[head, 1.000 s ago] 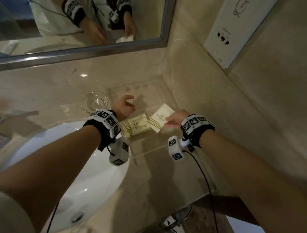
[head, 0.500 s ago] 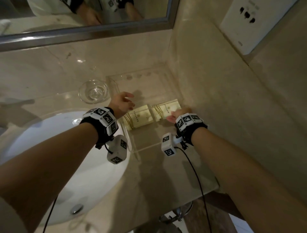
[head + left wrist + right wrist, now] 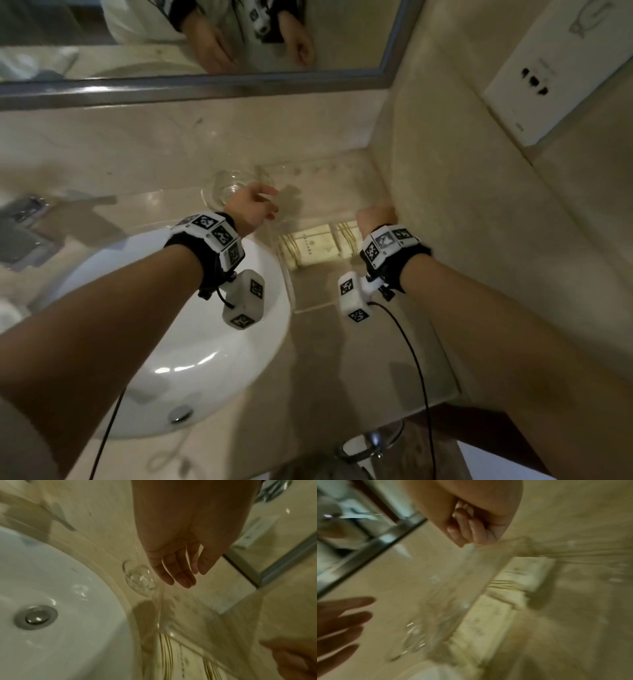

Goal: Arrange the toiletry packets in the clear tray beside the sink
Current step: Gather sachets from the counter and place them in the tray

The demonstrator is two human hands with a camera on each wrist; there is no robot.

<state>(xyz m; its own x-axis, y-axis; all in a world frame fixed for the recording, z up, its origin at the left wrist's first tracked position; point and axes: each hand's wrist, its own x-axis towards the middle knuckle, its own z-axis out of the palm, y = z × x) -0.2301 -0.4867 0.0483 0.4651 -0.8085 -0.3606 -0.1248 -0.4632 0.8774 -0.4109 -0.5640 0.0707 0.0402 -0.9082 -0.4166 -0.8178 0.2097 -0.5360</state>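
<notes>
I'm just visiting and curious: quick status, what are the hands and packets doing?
Left hand open, empty, above glass dish. Right hand curled, empty. Two packets flat, side by side in clear tray. Nothing blocking.

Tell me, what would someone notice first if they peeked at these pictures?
Probably the two cream paper toiletry packets with gold stripes, lying side by side in the clear plastic tray by the wall corner. Next, the big round white sink at lower left, with a small clear glass dish behind it. The left hand hovers open near that dish, and the right hand is curled above the tray.
</notes>
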